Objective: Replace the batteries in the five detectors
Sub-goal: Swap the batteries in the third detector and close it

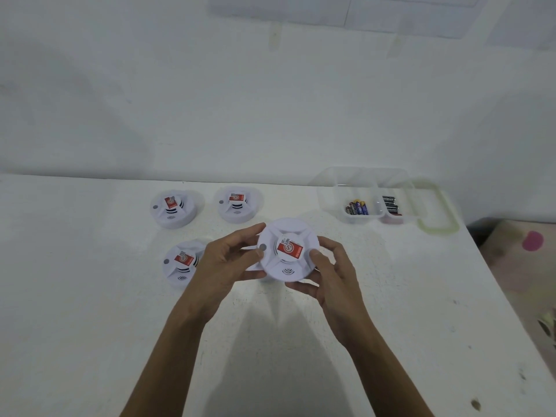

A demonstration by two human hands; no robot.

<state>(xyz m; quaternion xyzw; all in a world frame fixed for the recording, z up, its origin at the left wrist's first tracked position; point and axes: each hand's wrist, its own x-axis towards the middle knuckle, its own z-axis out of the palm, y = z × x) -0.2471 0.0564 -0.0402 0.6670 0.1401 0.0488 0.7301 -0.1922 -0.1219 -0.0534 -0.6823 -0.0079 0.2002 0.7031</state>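
white detector (288, 251) between left hand (224, 260) and right hand (331, 275)

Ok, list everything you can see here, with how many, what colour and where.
Held detector: one, white with red label, lifted between both grips.
Detectors on table: three, white with red labels, two at the back, one near left; no fifth clearly visible.
Container: one, clear, divided, back right of table.
Batteries in left compartment: several, blue and dark red.
Batteries in right compartment: several, black.
Lid: one, clear with green rim, right of container.
Table: one, white.
Left grip: one, bare hand, holds the lifted detector's left edge.
Right grip: one, bare hand, holds its right edge.
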